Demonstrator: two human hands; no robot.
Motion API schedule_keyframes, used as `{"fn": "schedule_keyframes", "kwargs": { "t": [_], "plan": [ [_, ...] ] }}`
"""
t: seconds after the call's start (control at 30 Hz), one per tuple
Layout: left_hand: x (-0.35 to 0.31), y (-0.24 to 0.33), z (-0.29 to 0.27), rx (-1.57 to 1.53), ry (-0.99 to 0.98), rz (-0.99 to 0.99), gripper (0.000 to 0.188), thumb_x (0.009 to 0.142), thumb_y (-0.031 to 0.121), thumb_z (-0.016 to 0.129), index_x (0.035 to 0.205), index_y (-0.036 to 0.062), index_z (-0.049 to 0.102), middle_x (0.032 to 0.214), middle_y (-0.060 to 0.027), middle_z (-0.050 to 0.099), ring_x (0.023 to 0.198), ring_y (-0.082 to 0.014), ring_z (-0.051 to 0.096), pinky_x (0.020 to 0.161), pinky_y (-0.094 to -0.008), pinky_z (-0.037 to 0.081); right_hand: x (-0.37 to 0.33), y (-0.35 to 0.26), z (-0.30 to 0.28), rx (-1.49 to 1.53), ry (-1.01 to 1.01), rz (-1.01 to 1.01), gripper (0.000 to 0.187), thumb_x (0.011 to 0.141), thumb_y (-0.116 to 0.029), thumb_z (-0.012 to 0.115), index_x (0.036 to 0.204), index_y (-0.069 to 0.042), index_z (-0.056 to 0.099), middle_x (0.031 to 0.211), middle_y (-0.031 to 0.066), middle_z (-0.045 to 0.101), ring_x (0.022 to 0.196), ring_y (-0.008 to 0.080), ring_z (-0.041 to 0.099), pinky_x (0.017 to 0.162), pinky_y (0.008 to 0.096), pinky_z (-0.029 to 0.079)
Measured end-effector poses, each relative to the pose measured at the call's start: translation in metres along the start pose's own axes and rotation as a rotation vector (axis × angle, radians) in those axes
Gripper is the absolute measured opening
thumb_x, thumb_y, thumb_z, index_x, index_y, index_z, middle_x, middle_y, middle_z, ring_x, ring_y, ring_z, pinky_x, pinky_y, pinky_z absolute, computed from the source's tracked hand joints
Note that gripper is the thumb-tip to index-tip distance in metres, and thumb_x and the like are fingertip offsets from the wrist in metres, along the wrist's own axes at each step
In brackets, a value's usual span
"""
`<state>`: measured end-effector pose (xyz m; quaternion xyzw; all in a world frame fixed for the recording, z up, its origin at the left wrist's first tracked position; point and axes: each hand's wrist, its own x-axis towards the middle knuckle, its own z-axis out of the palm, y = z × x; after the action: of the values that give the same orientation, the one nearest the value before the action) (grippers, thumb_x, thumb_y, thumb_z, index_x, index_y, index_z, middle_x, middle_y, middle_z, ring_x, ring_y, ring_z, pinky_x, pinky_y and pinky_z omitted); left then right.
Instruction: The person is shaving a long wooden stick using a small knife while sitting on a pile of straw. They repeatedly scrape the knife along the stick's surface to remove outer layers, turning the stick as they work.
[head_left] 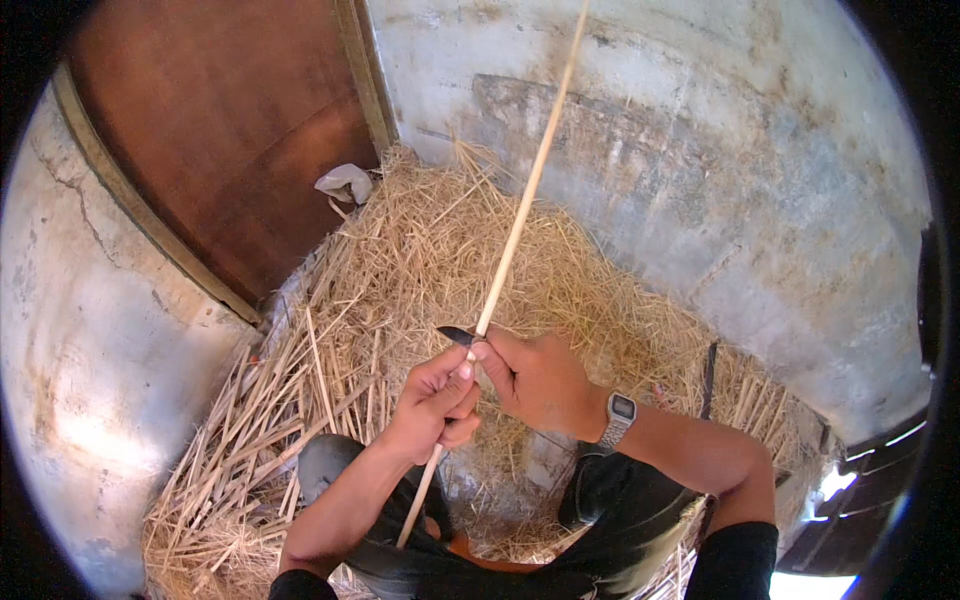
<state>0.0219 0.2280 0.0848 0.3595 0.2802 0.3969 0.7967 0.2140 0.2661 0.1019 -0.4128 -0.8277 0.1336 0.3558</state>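
A long, pale, thin cane (527, 200) slants through the middle of the view, from between my legs up past the top edge. My left hand (432, 405) is closed around it, with the thumb lying along it. Just above, my right hand (540, 378) is closed on a small knife, and its thumb presses near the cane. The knife's dark blade (457, 335) points left and crosses the cane; its handle is mostly hidden in my fist.
Dry shavings (430, 230) are heaped against a stained wall (700, 150). Loose pale stalks (270, 420) lie on the left. A brown door panel (220, 110) stands at the back left, with a whitish bag (345, 183) by its foot. A dark stick (709, 380) leans at right.
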Motion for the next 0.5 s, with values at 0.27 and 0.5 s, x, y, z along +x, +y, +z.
{"fn": "schedule_keyframes", "kwargs": {
  "t": [0.27, 0.5],
  "plan": [
    [-0.007, 0.004, 0.009, -0.075, -0.053, -0.038, 0.053, 0.105, 0.012, 0.05, 0.155, 0.0205, 0.035, 0.06, 0.0041, 0.031, 0.047, -0.0062, 0.03, 0.041, -0.0239, 0.024, 0.002, -0.005, -0.023, 0.221, -0.082, 0.029, 0.024, 0.101, -0.025, 0.053, 0.088, -0.006, 0.061, 0.058, 0.0168, 0.056, 0.051, 0.038, 0.059, 0.045, 0.0453, 0.043],
    [-0.001, -0.01, 0.004, 0.071, -0.061, -0.035, 0.058, 0.105, 0.007, 0.049, 0.158, 0.0216, 0.03, 0.06, 0.0047, 0.033, 0.045, -0.0051, 0.032, 0.04, -0.0234, 0.026, 0.018, 0.037, -0.043, -0.053, 0.161, 0.187, 0.026, 0.101, -0.026, 0.056, 0.086, -0.006, 0.06, 0.057, 0.0178, 0.055, 0.051, 0.0392, 0.058, 0.045, 0.0456, 0.042]
  ]
}}
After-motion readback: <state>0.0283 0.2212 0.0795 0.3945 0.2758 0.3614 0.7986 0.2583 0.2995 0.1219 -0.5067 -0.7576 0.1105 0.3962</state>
